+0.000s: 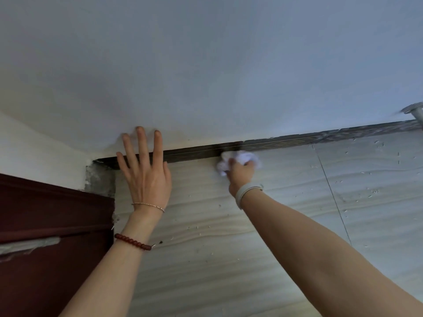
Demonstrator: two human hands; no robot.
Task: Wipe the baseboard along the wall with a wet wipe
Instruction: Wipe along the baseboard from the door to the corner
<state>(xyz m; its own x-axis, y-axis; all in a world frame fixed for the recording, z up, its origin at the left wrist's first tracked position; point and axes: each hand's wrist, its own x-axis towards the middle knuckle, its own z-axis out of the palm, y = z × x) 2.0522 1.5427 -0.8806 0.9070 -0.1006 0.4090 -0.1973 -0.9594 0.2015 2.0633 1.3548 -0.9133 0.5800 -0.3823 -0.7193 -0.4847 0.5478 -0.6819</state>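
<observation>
A dark brown baseboard [297, 140] with a thin gold pattern runs along the foot of the white wall [206, 65], rising toward the right. My right hand [241, 173] grips a crumpled white wet wipe [245, 156] and holds it against the baseboard near the middle. My left hand [144, 165] lies flat with straight spread fingers across the baseboard's left end, fingertips on the wall. The stretch of baseboard left of the wipe looks darker than the stretch to its right.
Pale wavy-grained floor tiles [274, 225] carry small white specks. A dark red door frame [45, 225] stands at the left, with rough grey plaster [99, 179] where the baseboard ends. A metal pipe fitting [415, 112] leaves the wall at far right.
</observation>
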